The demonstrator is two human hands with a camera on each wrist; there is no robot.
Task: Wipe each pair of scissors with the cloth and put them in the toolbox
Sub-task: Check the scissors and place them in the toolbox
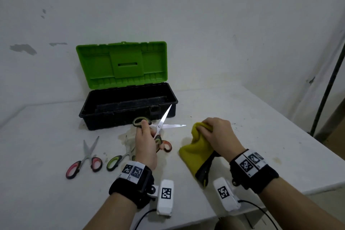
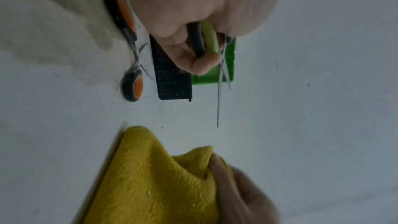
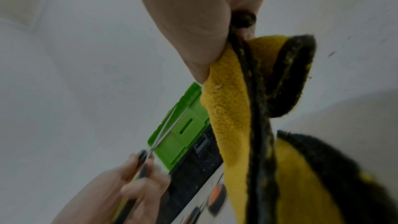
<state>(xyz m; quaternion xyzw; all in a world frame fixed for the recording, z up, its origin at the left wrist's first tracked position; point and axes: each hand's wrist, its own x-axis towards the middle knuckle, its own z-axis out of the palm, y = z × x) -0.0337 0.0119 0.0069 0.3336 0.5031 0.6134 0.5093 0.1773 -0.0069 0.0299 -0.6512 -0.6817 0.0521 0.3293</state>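
Head view, left to right: pink-handled scissors (image 1: 85, 158) lie with blades apart on the white table (image 1: 242, 110), which is scuffed and speckled with dark marks. Beside them lie green-handled scissors (image 1: 119, 158), partly hidden by the left hand (image 1: 146, 145). That hand is curled through the handles of a second green-handled pair (image 1: 160, 127), held above the table with its blades spread wide. Under it lie orange-handled scissors (image 1: 167, 145). Behind stands the black toolbox (image 1: 128, 106), its green lid (image 1: 121, 63) raised against a stained, chipped white wall (image 1: 224, 24). Further right, the right hand (image 1: 218, 134) grips a bunched yellow cloth (image 1: 196, 151), which hangs down to the tabletop.
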